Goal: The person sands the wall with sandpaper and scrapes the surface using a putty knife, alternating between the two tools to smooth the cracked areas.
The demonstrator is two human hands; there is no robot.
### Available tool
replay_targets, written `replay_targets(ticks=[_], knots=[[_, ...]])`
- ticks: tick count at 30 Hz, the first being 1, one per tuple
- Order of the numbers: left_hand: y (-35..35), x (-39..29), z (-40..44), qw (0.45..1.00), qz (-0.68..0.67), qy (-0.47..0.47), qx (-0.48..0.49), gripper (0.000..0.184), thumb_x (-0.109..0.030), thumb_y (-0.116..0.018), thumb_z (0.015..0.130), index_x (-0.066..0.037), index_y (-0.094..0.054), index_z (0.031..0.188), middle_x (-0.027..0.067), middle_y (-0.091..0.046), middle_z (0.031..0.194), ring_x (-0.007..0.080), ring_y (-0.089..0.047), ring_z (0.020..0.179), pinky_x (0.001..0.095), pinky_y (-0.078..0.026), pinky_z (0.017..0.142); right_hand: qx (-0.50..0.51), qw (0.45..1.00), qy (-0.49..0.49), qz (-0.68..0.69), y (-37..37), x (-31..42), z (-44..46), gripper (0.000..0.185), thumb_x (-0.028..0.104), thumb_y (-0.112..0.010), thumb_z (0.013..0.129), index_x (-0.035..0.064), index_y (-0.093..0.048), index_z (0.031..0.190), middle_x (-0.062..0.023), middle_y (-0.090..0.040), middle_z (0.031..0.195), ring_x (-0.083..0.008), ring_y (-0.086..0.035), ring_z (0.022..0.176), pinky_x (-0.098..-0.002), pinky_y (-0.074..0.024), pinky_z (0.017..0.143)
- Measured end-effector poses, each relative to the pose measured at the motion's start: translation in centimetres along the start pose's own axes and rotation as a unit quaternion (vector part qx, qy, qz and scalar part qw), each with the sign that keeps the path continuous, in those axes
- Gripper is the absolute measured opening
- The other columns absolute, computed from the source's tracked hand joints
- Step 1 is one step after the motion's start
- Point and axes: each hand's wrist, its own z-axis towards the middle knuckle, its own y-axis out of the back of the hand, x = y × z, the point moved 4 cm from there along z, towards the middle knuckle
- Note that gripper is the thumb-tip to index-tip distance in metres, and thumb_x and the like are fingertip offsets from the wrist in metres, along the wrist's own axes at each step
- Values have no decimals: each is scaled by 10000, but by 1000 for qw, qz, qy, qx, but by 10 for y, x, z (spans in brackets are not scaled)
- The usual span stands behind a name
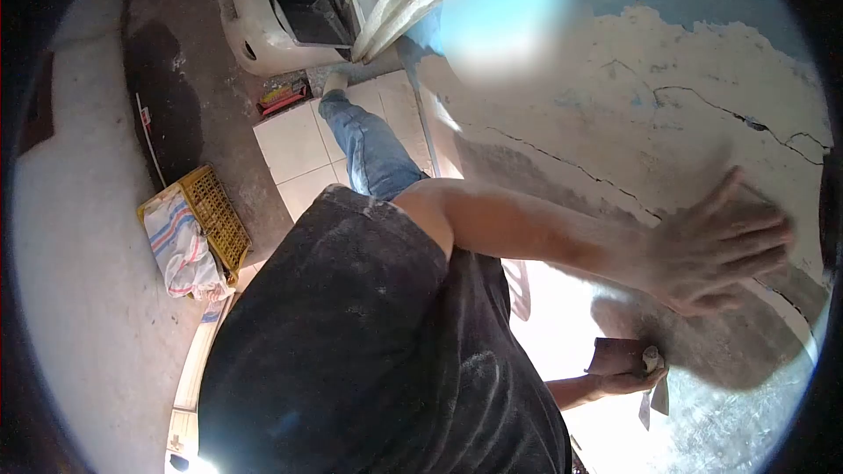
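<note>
Left hand (724, 246) open, fingers spread, blurred, at the cracked wall (702, 96), contact unclear, right hand (637, 382) below it, closed around apparently a flat-bladed tool (617, 355), grip partly hidden.

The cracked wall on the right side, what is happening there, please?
A person in a dark, dusty shirt works beside the cracked wall. Their left hand is open and spread at the wall, blurred, so I cannot tell if it touches. Their right hand holds a flat-bladed tool near the lower edge of the view.
</note>
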Motion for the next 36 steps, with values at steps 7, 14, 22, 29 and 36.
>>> replay_targets(ticks=[7,14,22,29,36], knots=[[-2,4,-48,999,3,15,31,847,-584,-504,827,-99,-218,1459,133,-180,1519,263,-182,1406,705,69,1070,89,934,254,-234,33,-17,31,417,377,-382,917,15,-588,934,-115,-587,901,-192,-606,816,-376,-538,733],[-25,-9,-47,994,-101,23,27,825,-587,-529,810,-141,-266,1452,127,-216,1509,266,-217,1392,726,56,1056,61,981,147,-108,36,-16,27,377,319,-396,896,19,-615,836,-103,-600,811,-175,-607,769,-349,-518,709],[-16,-21,15,1000,-18,-5,-5,710,-558,-484,847,-174,-338,1426,101,-207,1519,272,-206,1399,754,61,1033,21,991,107,-73,48,-27,29,401,322,-415,872,-14,-618,955,-156,-599,981,-241,-593,935,-388,-511,840],[-16,-12,-64,997,-8,-47,60,626,-559,-496,828,-142,-519,1294,117,-334,1460,294,-253,1375,773,74,1013,24,997,-45,63,30,-24,20,407,329,-401,870,-8,-585,1003,-157,-568,1034,-242,-575,969,-392,-493,852],[-26,-31,12,997,-73,-31,0,656,-550,-465,850,-140,-438,1362,119,-322,1467,270,-251,1381,792,88,987,99,977,186,-28,52,-42,31,386,309,-398,898,-18,-578,994,-146,-558,985,-227,-579,912,-386,-486,805]])
